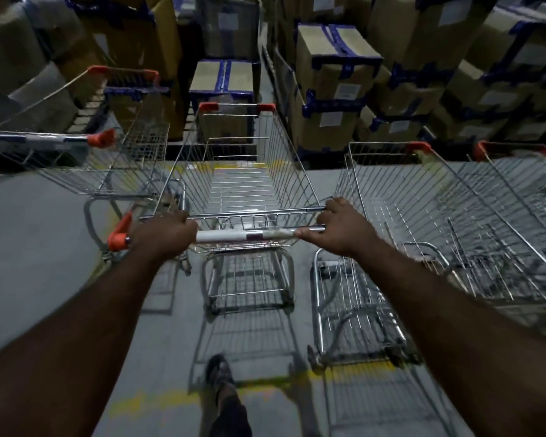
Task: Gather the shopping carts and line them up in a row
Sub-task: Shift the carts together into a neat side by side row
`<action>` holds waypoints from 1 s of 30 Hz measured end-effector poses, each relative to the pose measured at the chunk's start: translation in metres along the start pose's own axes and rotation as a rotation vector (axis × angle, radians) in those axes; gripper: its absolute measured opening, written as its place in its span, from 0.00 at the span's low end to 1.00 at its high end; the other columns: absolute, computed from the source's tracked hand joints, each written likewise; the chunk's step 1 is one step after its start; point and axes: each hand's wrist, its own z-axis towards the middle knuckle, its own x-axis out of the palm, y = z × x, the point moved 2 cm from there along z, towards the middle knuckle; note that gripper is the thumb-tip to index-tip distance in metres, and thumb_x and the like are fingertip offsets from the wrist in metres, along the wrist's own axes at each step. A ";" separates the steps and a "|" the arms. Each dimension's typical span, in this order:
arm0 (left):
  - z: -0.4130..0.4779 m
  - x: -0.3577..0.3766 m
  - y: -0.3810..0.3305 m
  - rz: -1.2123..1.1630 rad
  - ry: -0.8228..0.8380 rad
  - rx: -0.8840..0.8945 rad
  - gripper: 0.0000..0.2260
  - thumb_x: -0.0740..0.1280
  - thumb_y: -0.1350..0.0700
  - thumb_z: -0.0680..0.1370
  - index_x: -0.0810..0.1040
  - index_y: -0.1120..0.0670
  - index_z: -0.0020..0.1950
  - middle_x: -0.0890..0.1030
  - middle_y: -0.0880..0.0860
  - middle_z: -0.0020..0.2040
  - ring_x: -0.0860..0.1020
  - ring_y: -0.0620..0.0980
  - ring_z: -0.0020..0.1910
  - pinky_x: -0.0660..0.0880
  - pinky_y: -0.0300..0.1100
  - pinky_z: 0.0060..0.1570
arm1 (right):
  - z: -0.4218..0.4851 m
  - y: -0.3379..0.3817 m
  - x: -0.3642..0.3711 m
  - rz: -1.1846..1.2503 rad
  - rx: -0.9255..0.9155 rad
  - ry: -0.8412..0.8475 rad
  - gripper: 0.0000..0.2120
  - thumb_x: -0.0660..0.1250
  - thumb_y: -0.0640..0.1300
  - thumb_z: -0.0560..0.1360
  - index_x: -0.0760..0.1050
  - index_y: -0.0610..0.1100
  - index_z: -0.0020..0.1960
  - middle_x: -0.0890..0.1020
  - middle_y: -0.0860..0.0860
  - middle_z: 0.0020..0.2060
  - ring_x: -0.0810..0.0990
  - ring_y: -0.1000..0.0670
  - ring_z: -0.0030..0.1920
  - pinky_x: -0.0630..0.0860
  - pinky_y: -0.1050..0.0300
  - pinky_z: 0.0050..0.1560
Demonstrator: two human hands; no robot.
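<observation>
A wire shopping cart (pixel 243 181) with orange corner caps stands straight in front of me. My left hand (pixel 163 234) grips the left end of its handle bar (pixel 243 235), and my right hand (pixel 344 227) grips the right end. A second cart (pixel 108 159) stands to the left, close beside it. To the right stands a third cart (pixel 423 209), with another cart (pixel 524 171) at the far right edge. All baskets look empty.
Stacked cardboard boxes (pixel 334 89) with blue tape rise behind the carts across the whole back. The floor is grey concrete with a worn yellow line (pixel 158 402). My foot (pixel 219 370) shows below the cart.
</observation>
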 end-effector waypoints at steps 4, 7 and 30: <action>-0.035 -0.001 -0.001 0.008 0.000 -0.026 0.19 0.53 0.43 0.82 0.74 0.45 0.67 0.76 0.56 0.69 0.75 0.57 0.64 0.58 0.51 0.48 | -0.030 0.004 0.004 0.001 -0.010 0.049 0.60 0.37 0.86 0.60 0.78 0.45 0.67 0.69 0.40 0.73 0.59 0.42 0.77 0.59 0.45 0.75; -0.058 -0.003 -0.004 0.009 0.004 -0.007 0.19 0.52 0.45 0.83 0.75 0.46 0.68 0.76 0.57 0.69 0.74 0.57 0.65 0.58 0.50 0.48 | -0.052 0.009 -0.001 -0.018 -0.038 0.089 0.53 0.47 0.84 0.65 0.76 0.45 0.69 0.65 0.40 0.76 0.55 0.41 0.78 0.56 0.45 0.77; -0.158 0.027 0.018 -0.019 0.081 0.095 0.24 0.43 0.36 0.79 0.72 0.46 0.59 0.76 0.56 0.64 0.76 0.59 0.62 0.68 0.60 0.63 | -0.177 0.019 0.000 -0.077 0.130 0.068 0.16 0.69 0.49 0.76 0.76 0.50 0.63 0.65 0.50 0.74 0.77 0.47 0.64 0.61 0.30 0.72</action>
